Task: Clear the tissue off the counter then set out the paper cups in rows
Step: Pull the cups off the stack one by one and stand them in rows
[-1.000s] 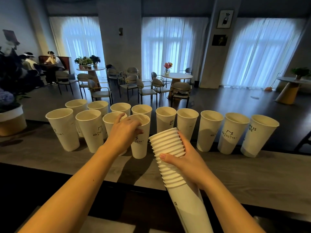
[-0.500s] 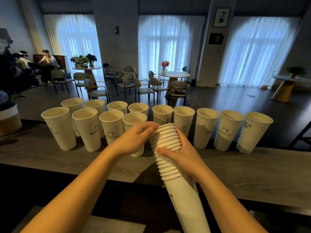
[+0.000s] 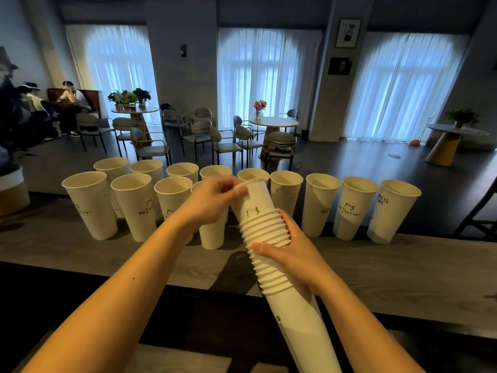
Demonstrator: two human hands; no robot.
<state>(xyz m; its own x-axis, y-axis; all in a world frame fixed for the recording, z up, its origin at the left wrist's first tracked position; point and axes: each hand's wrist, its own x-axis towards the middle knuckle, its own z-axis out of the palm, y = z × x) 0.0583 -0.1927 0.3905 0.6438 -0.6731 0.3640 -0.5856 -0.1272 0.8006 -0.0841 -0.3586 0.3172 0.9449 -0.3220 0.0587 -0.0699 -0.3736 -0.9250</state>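
White paper cups stand upright in two rows on the grey wood-grain counter (image 3: 403,270), and we take the tilted stack of nested cups (image 3: 269,246) near its middle as our landmark. Left of the stack, the front row (image 3: 134,205) holds four cups, one partly hidden by our left hand (image 3: 212,203); the back row (image 3: 321,203) runs behind them and on to the stack's right. Our left hand pinches the rim of the top cup (image 3: 255,197), thumb and fingers closed on it, the cup partly drawn out of the stack. Our right hand (image 3: 293,254) wraps the stack's ribbed rims, fingers curled around it. No tissue is visible on the counter.
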